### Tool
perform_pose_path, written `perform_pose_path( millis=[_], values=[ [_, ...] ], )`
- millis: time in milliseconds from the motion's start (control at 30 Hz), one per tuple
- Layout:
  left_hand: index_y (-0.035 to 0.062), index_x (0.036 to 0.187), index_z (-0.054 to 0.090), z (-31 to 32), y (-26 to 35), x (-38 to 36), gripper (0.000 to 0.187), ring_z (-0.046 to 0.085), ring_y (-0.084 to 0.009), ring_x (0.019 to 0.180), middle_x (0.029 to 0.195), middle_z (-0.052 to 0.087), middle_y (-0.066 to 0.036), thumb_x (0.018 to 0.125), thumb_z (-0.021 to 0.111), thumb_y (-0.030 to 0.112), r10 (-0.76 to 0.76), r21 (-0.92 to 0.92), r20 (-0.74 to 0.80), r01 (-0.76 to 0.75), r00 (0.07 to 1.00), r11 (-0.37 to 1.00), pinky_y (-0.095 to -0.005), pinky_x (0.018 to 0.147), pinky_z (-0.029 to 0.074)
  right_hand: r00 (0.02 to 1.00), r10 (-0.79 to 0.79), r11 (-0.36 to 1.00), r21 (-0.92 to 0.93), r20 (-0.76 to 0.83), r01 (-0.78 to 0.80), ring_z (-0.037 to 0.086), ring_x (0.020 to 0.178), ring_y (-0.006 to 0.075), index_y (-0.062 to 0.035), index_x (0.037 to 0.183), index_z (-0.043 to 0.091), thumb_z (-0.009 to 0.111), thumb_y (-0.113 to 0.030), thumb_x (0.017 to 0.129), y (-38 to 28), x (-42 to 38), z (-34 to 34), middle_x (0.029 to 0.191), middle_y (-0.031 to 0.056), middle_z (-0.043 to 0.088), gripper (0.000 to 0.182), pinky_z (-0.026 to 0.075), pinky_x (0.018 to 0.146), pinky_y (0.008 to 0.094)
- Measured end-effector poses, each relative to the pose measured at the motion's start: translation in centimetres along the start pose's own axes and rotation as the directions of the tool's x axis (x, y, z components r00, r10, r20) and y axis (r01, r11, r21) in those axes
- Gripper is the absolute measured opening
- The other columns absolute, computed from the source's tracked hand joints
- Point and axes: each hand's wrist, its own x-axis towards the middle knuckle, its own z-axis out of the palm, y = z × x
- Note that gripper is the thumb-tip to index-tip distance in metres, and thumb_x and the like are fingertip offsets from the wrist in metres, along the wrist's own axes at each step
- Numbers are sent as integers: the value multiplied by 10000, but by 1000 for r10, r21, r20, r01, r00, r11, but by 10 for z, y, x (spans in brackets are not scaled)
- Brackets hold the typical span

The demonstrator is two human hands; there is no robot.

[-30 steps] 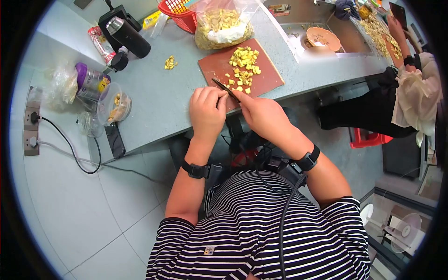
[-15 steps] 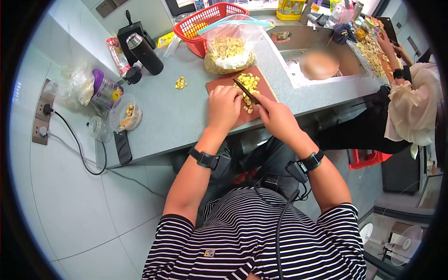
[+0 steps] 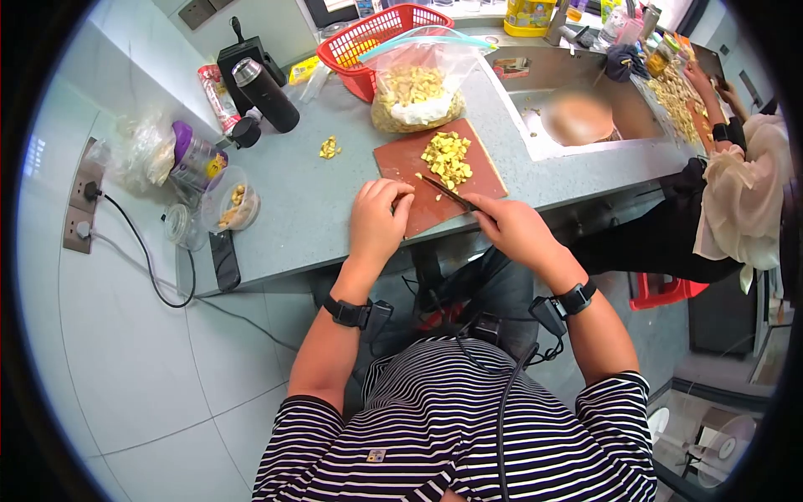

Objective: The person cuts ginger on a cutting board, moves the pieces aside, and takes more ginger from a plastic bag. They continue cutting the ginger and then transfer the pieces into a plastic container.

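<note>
A reddish-brown cutting board (image 3: 401, 159) lies on the grey counter, with a heap of yellow chopped pieces (image 3: 447, 159) on its far half. My right hand (image 3: 512, 226) grips a dark knife (image 3: 443, 191) whose blade points left over the board's near part. My left hand (image 3: 376, 219) is curled with fingers bent at the board's near left corner, close to the blade tip. Whether a piece sits under those fingers is hidden.
A clear bag of yellow pieces (image 3: 416, 84) and a red basket (image 3: 368, 38) stand behind the board. A black flask (image 3: 263, 84), a purple can (image 3: 194, 155), a plastic tub (image 3: 232, 201) and a phone (image 3: 224, 259) are at left. Another person (image 3: 736, 184) works at right by the sink (image 3: 577, 117).
Both hands drew back toward the board's near edge, and the knife came off the heap to a lower, flatter position. The view shifted slightly.
</note>
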Motion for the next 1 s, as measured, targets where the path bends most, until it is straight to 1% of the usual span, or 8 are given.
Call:
perform_pose_path(
  millis=[200, 267, 400, 533, 667, 733, 867, 1000],
  values=[
    [49, 1088, 836, 2, 2, -8, 94, 723, -308, 1078, 1114, 819, -87, 1001, 850, 82, -1, -23, 3, 1, 1000, 1000, -437, 959, 596, 993, 81, 996, -30, -81, -84, 780, 1019, 500, -121, 1462, 767, 704, -220, 1134, 4, 10, 1, 1089, 252, 822, 348, 623, 894, 592],
    [51, 1086, 836, 1, 3, -11, 94, 725, -312, 1093, 1118, 818, -89, 998, 851, 80, -17, -22, -10, 17, 1000, 1000, -440, 960, 598, 982, 134, 985, 128, -131, -118, 784, 1022, 496, -123, 1459, 771, 706, -223, 1141, -7, 9, 0, 1084, 251, 823, 340, 624, 894, 586],
    [62, 1081, 841, -2, 7, -17, 92, 735, -331, 1149, 1129, 819, -84, 994, 853, 91, -4, -6, -22, 4, 1000, 1000, -448, 995, 600, 997, -14, 996, 86, -71, 20, 785, 1012, 496, -121, 1462, 770, 711, -220, 1142, -2, 0, 12, 1083, 251, 825, 340, 625, 891, 580],
    [63, 1077, 840, -3, 7, -20, 91, 735, -333, 1154, 1135, 823, -81, 995, 856, 98, 24, -14, -35, -24, 999, 1000, -459, 1011, 601, 996, 93, 995, 30, 5, -94, 787, 1018, 490, -100, 1437, 777, 722, -216, 1136, -12, 3, 7, 1094, 252, 826, 327, 626, 883, 576],
    [64, 1089, 839, -10, 4, -22, 99, 733, -340, 1170, 1150, 823, -81, 1001, 855, 105, -6, -19, -34, 5, 999, 1000, -467, 1024, 598, 986, 67, 998, 15, -151, -66, 781, 1020, 505, -86, 1429, 774, 723, -193, 1133, -5, 6, 11, 1101, 270, 815, 318, 624, 882, 567],
    [63, 1057, 823, -14, 0, -23, 85, 723, -344, 1150, 1124, 807, -83, 983, 851, 95, -8, -37, -59, 6, 998, 999, -482, 1018, 582, 980, 179, 976, 141, -87, -166, 777, 1017, 514, -63, 1425, 770, 718, -181, 1137, -16, 5, 7, 1111, 282, 807, 316, 619, 881, 557],
    [67, 1095, 837, -21, -8, -25, 104, 727, -345, 1185, 1158, 821, -84, 1005, 855, 115, -25, 7, -60, 25, 998, 1000, -472, 1030, 593, 985, 174, 976, 138, -20, -170, 784, 1032, 510, -48, 1432, 767, 719, -176, 1141, -16, 0, 22, 1131, 290, 807, 322, 625, 893, 533],
    [66, 1102, 839, -24, -16, -30, 109, 728, -349, 1184, 1167, 820, -85, 1003, 854, 111, -58, -4, -46, 58, 997, 998, -472, 1032, 592, 985, 153, 968, 212, -75, -134, 793, 1060, 508, -52, 1454, 764, 722, -180, 1145, -19, -1, 31, 1162, 295, 811, 337, 635, 922, 500]
  ],
)
